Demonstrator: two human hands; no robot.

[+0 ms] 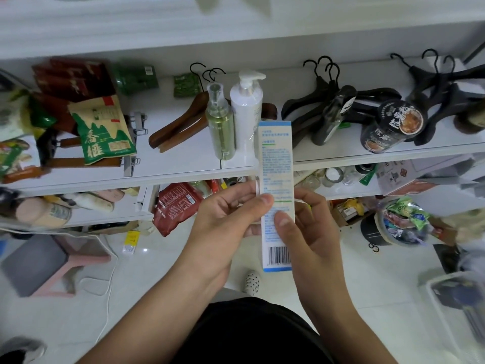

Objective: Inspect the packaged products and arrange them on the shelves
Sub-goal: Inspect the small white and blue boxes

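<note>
Two white shelves (183, 174) fill the view, crowded with hangers, bottles and packets. In front of them a tall, narrow box (275, 158) stands upright in mid-air, white with pale blue edges and fine blue print. The left hand (225, 214) and right hand (309, 224) grasp its lower half, thumbs on its face. A barcode (280, 254) sits near its bottom end.
</note>
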